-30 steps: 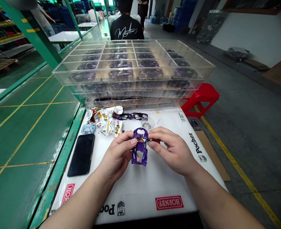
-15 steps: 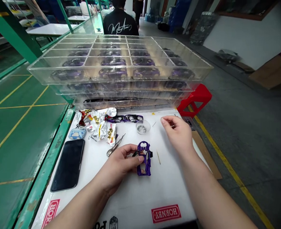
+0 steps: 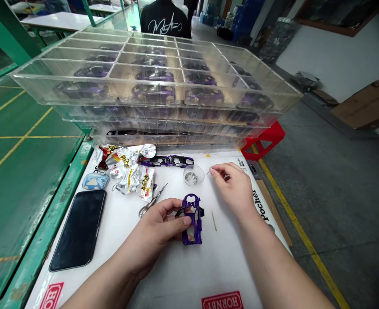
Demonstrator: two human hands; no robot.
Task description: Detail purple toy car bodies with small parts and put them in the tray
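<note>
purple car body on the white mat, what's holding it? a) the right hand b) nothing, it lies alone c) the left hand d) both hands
c: the left hand grips the purple car body, while the right hand is off it, up near the small clear dish, pinching a thin pin.

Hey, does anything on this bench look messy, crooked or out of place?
Mostly tidy. Crumpled foil wrappers lie loose beside the phone, and a thin stick lies loose right of the purple car body that the left hand holds. The stacked trays overhang the bench's far edge. No spill or damage shows.
</note>
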